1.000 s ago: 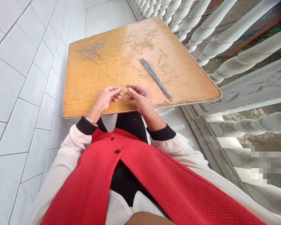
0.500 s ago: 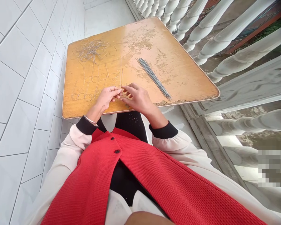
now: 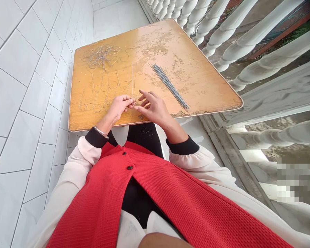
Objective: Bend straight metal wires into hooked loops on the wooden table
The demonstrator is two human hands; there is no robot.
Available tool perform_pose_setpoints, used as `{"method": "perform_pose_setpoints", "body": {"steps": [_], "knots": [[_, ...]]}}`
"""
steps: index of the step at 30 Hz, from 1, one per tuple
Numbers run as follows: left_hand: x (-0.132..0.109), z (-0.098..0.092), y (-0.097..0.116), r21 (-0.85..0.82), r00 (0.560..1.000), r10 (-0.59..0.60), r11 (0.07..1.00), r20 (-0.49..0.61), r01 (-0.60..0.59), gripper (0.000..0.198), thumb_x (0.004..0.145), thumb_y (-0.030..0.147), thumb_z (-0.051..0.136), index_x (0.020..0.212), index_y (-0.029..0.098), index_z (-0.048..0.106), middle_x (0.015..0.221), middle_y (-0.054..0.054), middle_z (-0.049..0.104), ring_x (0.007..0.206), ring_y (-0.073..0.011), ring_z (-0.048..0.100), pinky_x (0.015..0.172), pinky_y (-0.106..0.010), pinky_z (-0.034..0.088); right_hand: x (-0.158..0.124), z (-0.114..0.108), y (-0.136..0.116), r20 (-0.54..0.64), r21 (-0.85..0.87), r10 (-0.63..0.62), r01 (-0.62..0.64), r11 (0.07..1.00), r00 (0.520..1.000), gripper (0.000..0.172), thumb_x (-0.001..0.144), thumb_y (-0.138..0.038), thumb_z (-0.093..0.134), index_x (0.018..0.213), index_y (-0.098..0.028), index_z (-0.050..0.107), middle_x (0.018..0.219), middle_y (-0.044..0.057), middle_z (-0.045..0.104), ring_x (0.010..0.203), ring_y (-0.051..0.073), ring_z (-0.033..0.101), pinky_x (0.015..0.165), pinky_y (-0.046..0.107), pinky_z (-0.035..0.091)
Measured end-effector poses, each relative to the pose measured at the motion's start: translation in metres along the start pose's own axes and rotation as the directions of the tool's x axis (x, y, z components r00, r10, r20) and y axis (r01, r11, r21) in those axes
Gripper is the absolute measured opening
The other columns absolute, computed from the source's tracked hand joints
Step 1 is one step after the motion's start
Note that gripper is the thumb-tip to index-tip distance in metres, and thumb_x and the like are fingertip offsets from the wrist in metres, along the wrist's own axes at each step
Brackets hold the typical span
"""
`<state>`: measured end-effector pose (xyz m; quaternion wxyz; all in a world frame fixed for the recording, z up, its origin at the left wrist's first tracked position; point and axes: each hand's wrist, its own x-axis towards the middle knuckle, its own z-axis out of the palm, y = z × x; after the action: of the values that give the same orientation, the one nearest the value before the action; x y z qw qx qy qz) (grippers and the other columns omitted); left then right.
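Note:
My left hand pinches a thin metal wire that stands upright over the near edge of the worn wooden table. My right hand meets it from the right, thumb and forefinger closed on the wire's looped lower end, the other fingers spread. Both hands touch at the wire. A bundle of straight wires lies just right of my right hand. Bent wires with loops lie in rows left of and beyond my left hand.
A tangled heap of wire sits at the table's far left corner. A white tiled wall runs along the left. White stone balusters stand to the right. My red vest and black lap fill the foreground.
My right hand has turned and slid slightly left along the wire's loop, fingers fanning out. The left hand has stayed in place, holding the wire.

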<state>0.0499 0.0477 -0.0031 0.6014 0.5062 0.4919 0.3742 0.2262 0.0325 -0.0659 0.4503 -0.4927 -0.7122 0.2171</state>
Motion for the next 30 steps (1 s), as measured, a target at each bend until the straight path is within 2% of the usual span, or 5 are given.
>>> {"method": "perform_pose_setpoints", "body": {"steps": [5, 12, 18, 22, 30], "knots": [[0.002, -0.002, -0.002, 0.050, 0.999, -0.013, 0.999, 0.052, 0.010, 0.033, 0.095, 0.004, 0.064, 0.064, 0.014, 0.064, 0.063, 0.001, 0.063, 0.056, -0.0037, 0.054, 0.052, -0.019, 0.032, 0.002, -0.003, -0.005, 0.055, 0.370, 0.297, -0.295, 0.881, 0.953, 0.036, 0.091, -0.050, 0.074, 0.103, -0.017, 0.078, 0.074, 0.002, 0.070, 0.052, 0.010, 0.055, 0.052, 0.026, 0.051], [0.000, -0.002, -0.002, -0.010, 0.995, -0.053, 0.998, 0.086, 0.054, 0.032, 0.102, 0.009, 0.057, 0.072, 0.014, 0.066, 0.065, 0.002, 0.065, 0.055, -0.0037, 0.055, 0.053, -0.018, 0.033, 0.008, 0.002, -0.017, 0.022, 0.520, 0.418, -0.368, 0.771, 0.908, 0.024, 0.088, -0.036, 0.078, 0.075, -0.016, 0.073, 0.063, 0.000, 0.066, 0.045, 0.007, 0.050, 0.043, 0.021, 0.039], [-0.008, 0.000, -0.002, 0.009, 0.995, -0.073, 0.997, 0.070, 0.073, 0.024, 0.105, 0.025, 0.059, 0.084, 0.016, 0.066, 0.070, 0.001, 0.069, 0.056, -0.0045, 0.060, 0.052, -0.017, 0.034, 0.008, 0.006, -0.014, -0.103, 0.430, 0.433, -0.352, 0.831, 0.895, 0.021, 0.085, -0.034, 0.077, 0.074, -0.017, 0.072, 0.059, -0.002, 0.064, 0.041, 0.007, 0.049, 0.043, 0.021, 0.041], [-0.009, 0.004, -0.006, 0.114, 0.998, -0.030, 0.993, 0.059, 0.023, 0.008, 0.094, 0.009, 0.069, 0.091, 0.016, 0.066, 0.069, 0.004, 0.068, 0.057, -0.0048, 0.061, 0.051, -0.018, 0.034, 0.008, 0.007, -0.013, -0.207, 0.252, 0.350, -0.296, 0.921, 0.914, 0.013, 0.086, -0.024, 0.071, 0.075, -0.018, 0.072, 0.059, -0.004, 0.063, 0.044, 0.009, 0.053, 0.051, 0.024, 0.047], [-0.007, 0.009, -0.010, 0.254, 0.997, 0.047, 0.965, 0.062, -0.061, 0.028, 0.087, 0.000, 0.070, 0.113, 0.012, 0.069, 0.064, 0.006, 0.064, 0.062, -0.0075, 0.064, 0.055, -0.017, 0.042, 0.011, 0.007, -0.025, -0.203, 0.256, 0.383, -0.329, 0.909, 0.901, 0.019, 0.086, -0.012, 0.065, 0.068, -0.017, 0.068, 0.054, -0.006, 0.056, 0.041, 0.007, 0.047, 0.047, 0.022, 0.039]]}}
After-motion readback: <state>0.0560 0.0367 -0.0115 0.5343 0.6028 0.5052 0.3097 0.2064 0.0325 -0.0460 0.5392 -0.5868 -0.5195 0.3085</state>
